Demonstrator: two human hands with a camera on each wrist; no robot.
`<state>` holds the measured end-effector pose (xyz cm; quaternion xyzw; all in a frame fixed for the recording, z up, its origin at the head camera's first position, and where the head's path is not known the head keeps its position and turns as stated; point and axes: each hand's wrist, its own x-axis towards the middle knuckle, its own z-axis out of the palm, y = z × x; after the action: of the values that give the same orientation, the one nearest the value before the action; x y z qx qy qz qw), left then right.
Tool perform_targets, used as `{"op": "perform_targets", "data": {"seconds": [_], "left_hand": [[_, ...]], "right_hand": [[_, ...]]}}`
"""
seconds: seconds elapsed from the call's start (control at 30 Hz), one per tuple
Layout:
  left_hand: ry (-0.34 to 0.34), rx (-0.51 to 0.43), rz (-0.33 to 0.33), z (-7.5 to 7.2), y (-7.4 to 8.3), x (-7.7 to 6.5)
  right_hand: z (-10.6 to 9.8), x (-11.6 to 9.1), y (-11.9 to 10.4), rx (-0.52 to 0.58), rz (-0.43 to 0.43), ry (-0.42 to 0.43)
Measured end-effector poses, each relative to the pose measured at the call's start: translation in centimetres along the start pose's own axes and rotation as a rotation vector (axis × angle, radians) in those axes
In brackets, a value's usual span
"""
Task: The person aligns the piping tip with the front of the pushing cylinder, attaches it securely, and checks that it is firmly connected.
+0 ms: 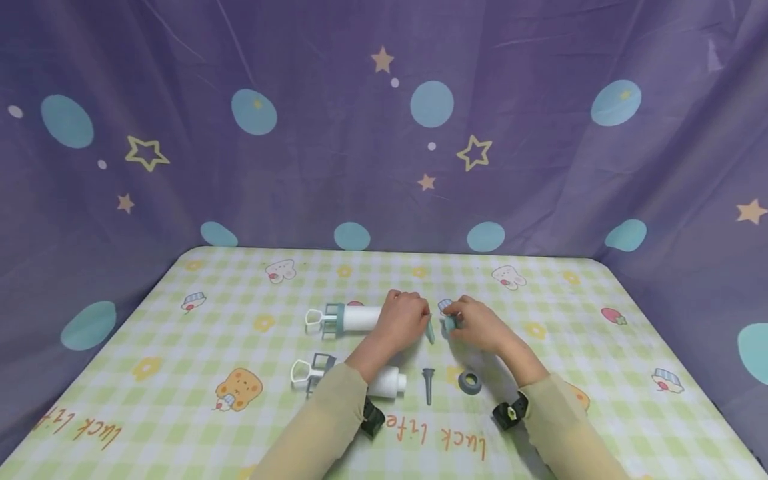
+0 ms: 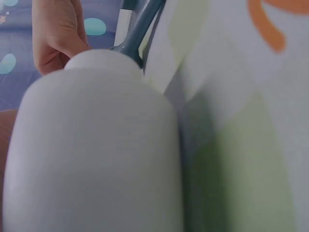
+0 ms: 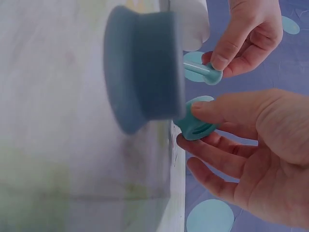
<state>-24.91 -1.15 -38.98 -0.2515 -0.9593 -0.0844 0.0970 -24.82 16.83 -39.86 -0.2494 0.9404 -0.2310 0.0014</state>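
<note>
My left hand (image 1: 401,321) pinches a slim teal nozzle-like piece (image 1: 430,331) by its wider end, between thumb and finger. Facing it, my right hand (image 1: 481,325) holds a teal ring cap (image 3: 199,126) between thumb and fingertips, its last fingers spread loosely. A small gap separates the two pieces in the head view. Beneath the left hand lies a white tube (image 1: 361,319) with a teal collar and white loop handle, its right end hidden. Nearer the body is a second white tube (image 1: 384,382) with a grey collar, partly covered by the left sleeve.
A slim grey nozzle-like piece (image 1: 429,385) and a grey ring cap (image 1: 470,383) lie to the right of the nearer tube. The table wears a green checked cloth (image 1: 240,433) with printed figures. A purple curtain (image 1: 336,180) stands behind and around it.
</note>
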Motion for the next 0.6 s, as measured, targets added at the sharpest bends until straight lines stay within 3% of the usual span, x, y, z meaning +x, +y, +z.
{"op": "perform_targets", "data": {"seconds": [0.2, 0.6], "left_hand": [[0.019, -0.012, 0.001, -0.27, -0.27, 0.09], [0.174, -0.127, -0.029, -0.89, -0.99, -0.73]], "right_hand": [[-0.14, 0.03, -0.39, 0.054, -0.015, 0.026], [-0.02, 0.04, -0.86, 0.105, -0.027, 0.076]]}}
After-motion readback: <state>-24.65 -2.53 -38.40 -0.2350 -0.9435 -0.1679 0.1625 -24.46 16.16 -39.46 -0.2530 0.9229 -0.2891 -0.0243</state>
